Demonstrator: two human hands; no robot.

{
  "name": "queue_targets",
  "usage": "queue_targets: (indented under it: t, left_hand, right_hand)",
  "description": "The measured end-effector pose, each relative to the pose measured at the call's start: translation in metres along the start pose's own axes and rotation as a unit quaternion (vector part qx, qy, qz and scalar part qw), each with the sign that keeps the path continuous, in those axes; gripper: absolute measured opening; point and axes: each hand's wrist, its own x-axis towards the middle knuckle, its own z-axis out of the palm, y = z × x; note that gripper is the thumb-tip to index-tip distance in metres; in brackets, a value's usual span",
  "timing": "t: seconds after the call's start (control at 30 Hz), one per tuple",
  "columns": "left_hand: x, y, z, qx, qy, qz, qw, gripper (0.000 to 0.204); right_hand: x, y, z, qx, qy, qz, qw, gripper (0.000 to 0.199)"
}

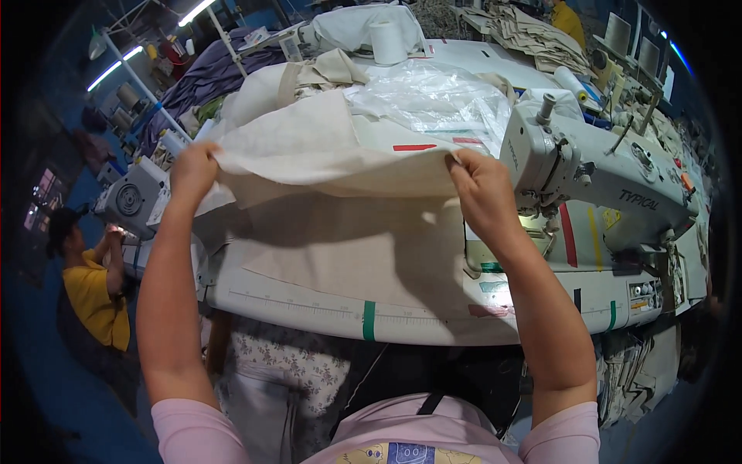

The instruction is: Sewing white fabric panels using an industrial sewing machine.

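A cream piece of fabric (309, 162) is stretched between my two hands above the sewing table. Its left corner is pinched in my left hand (195, 172), and my right hand (483, 189) grips the other end beside the sewing machine (599, 166). The near edge hangs raised and sags slightly in the middle. Beneath it, a flat beige fabric panel (332, 243) lies on the table, partly in the shadow of the lifted cloth. The far part of the cream fabric rests on the tabletop.
A measuring scale and green tape (369, 320) run along the table's front edge (286, 307). Behind lie clear plastic wrapping (433, 97) and a white thread cone (388, 42). At left, a person in yellow (97, 290) works at another machine. Folded cloth (638, 375) hangs below right.
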Motion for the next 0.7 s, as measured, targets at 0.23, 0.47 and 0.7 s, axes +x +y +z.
queue_targets:
  t: [0.23, 0.47, 0.7]
  left_hand:
    - [0.045, -0.002, -0.081, -0.165, 0.279, 0.001, 0.946, 0.021]
    - [-0.14, 0.02, -0.101, -0.16, 0.105, 0.1, 0.976, 0.022]
    - [-0.207, 0.061, -0.088, -0.353, -0.417, 0.048, 0.836, 0.033]
  right_hand:
    - [0.013, -0.062, -0.041, 0.143, 0.168, -0.246, 0.944, 0.019]
    - [-0.099, -0.04, -0.098, 0.004, 0.004, -0.204, 0.979, 0.037]
    - [-0.208, 0.011, -0.094, 0.029, -0.141, -0.017, 0.99, 0.035]
